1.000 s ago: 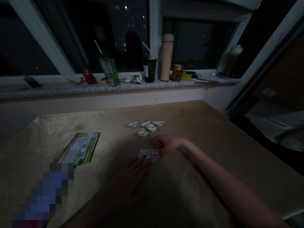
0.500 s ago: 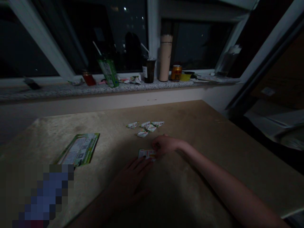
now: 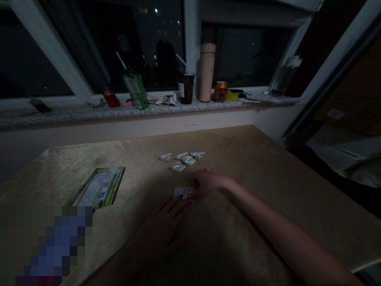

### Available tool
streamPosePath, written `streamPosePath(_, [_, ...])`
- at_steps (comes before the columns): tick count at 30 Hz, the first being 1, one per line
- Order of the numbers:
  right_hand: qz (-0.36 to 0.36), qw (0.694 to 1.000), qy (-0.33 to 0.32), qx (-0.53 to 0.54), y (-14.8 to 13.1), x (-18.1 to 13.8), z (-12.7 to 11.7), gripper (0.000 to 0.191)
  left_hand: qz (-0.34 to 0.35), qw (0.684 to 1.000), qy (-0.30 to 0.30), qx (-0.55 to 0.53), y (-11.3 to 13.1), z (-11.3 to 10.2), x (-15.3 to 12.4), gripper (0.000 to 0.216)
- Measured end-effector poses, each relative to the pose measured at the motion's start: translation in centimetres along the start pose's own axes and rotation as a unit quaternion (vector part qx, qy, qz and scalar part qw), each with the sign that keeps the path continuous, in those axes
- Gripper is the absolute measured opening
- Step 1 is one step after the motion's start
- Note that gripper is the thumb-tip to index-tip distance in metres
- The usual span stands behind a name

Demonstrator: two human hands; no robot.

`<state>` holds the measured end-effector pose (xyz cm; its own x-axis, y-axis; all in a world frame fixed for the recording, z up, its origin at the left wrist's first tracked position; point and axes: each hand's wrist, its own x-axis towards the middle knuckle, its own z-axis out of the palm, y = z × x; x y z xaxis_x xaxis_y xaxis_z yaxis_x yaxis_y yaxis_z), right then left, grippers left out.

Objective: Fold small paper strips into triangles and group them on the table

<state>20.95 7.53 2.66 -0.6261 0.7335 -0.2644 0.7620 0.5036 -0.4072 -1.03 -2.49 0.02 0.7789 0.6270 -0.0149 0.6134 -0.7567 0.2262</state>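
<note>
A small flat printed paper piece (image 3: 183, 192), white and green with some red, lies on the table in front of me. My left hand (image 3: 166, 222) is stretched out flat, its fingertips resting on the near edge of the piece. Curled fingers of my right hand (image 3: 206, 182) close on the right end of it, hiding that corner. Just beyond, several small folded packets (image 3: 189, 159) of white and green lie in a loose group. One folded packet (image 3: 166, 157) sits slightly apart on the left.
A green printed bag (image 3: 101, 186) lies to the left, beside a pixelated blue area (image 3: 56, 246). Along the granite windowsill (image 3: 166, 110) stand a green bottle (image 3: 136, 89), a dark cup (image 3: 186, 88), a pale tumbler (image 3: 207, 73) and an orange can (image 3: 220, 91).
Almost nothing differs. The near edge of the printed piece and my fingers on it have shifted very slightly.
</note>
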Motion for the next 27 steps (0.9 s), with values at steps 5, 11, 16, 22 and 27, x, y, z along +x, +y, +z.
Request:
streamPosePath(5, [-0.002, 1.000, 0.014, -0.004, 0.5, 0.2, 0.4, 0.035, 0.006, 1.000, 0.003, -0.001, 0.1, -0.1, 0.0, 0.071])
streamPosePath(11, [-0.004, 0.999, 0.005, 0.033, 0.8, 0.1, 0.2, 0.029, -0.003, 1.000, 0.001, -0.006, 0.1, -0.1, 0.0, 0.070])
streamPosePath(16, [-0.036, 0.997, 0.041, 0.053, 0.9, -0.7, 0.8, 0.028, -0.004, 1.000, 0.002, -0.008, 0.0, -0.1, 0.0, 0.070])
streamPosePath(22, [-0.087, 0.974, 0.188, 0.096, 1.9, -3.0, 3.2, 0.025, 0.010, 1.000, -0.001, 0.001, -0.1, -0.1, 0.0, 0.065])
streamPosePath(27, [-0.118, 0.967, 0.217, 0.055, 2.1, -4.6, 4.1, 0.021, 0.018, 1.000, -0.001, -0.012, -0.1, -0.2, 0.0, 0.066])
